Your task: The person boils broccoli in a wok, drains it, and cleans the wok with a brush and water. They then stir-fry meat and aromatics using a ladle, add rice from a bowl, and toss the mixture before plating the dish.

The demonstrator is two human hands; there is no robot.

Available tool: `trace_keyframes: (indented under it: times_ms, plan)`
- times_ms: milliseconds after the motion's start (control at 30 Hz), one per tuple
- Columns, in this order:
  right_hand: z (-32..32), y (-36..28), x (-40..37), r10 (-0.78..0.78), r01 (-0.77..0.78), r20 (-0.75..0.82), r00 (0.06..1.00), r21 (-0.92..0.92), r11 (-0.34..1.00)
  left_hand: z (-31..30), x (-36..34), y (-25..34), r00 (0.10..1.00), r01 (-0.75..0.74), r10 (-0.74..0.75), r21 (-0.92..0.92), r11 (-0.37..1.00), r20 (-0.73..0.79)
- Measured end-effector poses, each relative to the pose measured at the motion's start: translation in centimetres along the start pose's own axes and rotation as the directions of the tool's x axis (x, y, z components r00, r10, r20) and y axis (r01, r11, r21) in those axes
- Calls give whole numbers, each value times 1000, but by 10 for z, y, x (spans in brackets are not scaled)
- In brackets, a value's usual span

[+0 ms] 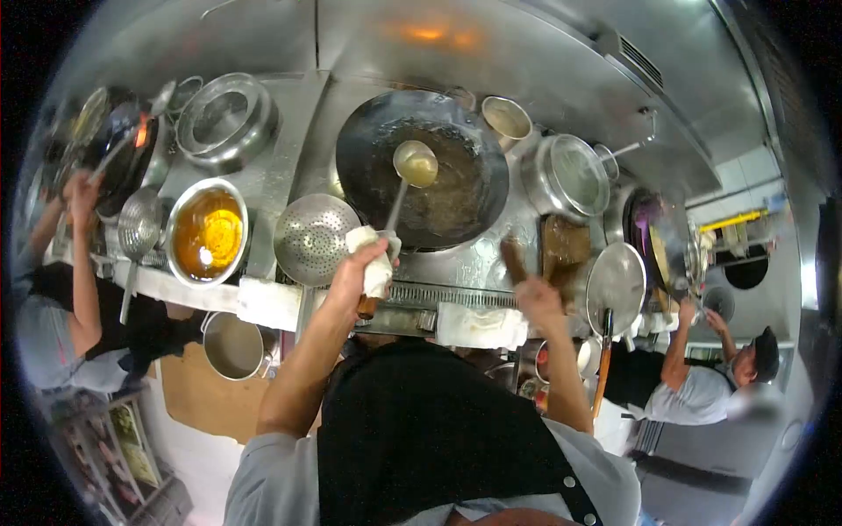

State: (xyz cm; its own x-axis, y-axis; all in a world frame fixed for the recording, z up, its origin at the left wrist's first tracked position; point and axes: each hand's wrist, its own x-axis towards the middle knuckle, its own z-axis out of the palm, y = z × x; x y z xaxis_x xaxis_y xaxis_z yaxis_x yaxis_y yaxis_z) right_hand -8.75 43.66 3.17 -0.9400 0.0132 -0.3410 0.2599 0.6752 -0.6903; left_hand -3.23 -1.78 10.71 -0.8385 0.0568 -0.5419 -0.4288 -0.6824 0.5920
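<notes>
My left hand (361, 276) is closed around a ladle (416, 165) and a folded white cloth (378, 270). The ladle's bowl, with pale yellowish liquid in it, is over a big dark wok (360, 149) of brownish liquid. A wooden handle end shows below that hand. Left of it, a round perforated strainer (314, 237) lies beside the wok. My right hand (544, 307), smeared by motion, is at the stove's front edge. From its fingers a blurred brown elongated thing (513, 259) sticks up toward the wok; its kind is unclear.
A metal bowl (244, 254) of orange oil stands left, with a steel pot (230, 158) behind. Right of the wok are a steel pot (570, 175), a brown block (566, 245) and a mesh skimmer (616, 279). Co-workers (702, 377) handle cookware at both sides.
</notes>
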Motion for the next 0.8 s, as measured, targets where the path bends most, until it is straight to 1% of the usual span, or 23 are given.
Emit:
trace_keyframes:
  times_ms: [67,100,133,167,200,233,267,300,333,367,400,467,500,600,633,667,700,733,767,800]
  plan:
    - [-32,-108,24,-164,165,-64,984,14,986,2,3,-5,1000,-21,22,86,996,-13]
    - [-26,-151,39,-327,317,-109,939,-100,943,8,1,-7,999,-26,30,106,994,-37]
    - [-6,-186,58,-490,457,-135,861,-213,863,16,-2,-7,997,-35,43,128,991,-61]
    - [28,-195,91,-597,566,3,802,-324,758,22,-3,-8,995,-47,61,159,986,-83]
    - [58,-199,132,-678,670,148,720,-406,622,23,2,-13,995,-64,75,155,986,-64]
    - [71,-216,178,-469,601,377,799,-456,657,27,4,-14,994,-81,92,169,982,-58]
    - [79,-224,209,-191,525,563,804,-522,672,30,0,-18,995,-77,88,183,980,-53]
    - [73,-240,218,-242,456,410,879,-577,677,33,-4,-22,994,-81,94,185,979,-63]
    - [59,-272,218,-307,391,243,920,-622,678,36,-3,-20,990,-105,120,185,977,-69]
    - [56,-296,182,-304,384,238,922,-643,663,38,-2,-17,987,-130,145,187,974,-74]
    - [62,-278,200,-282,459,372,884,-583,670,38,-2,-13,989,-111,126,185,977,-71]
    - [71,-226,249,-243,572,609,755,-432,697,36,-6,-6,995,-70,82,188,980,-60]
    - [67,-235,260,-301,502,402,865,-679,536,35,-7,-3,994,-70,84,175,982,-69]
    - [57,-268,200,-586,641,305,751,-549,536,28,-1,-10,989,-92,103,106,990,-109]
    - [76,-222,251,-516,700,501,695,-305,646,13,6,-17,997,-58,61,82,995,-44]
    - [73,-222,239,-497,651,424,757,-428,627,11,1,-22,998,-33,34,17,999,-51]
    - [65,-243,229,-498,597,338,799,-545,589,11,1,-21,998,-29,27,-52,998,-53]
    - [60,-271,224,-513,535,252,821,-654,535,12,4,-19,998,-39,33,-129,991,-55]
    - [70,-281,203,-582,565,209,786,-626,538,8,7,-22,997,-51,62,-242,969,42]
    - [75,-274,204,-672,724,325,666,-498,477,7,9,-18,997,-20,43,-332,943,64]
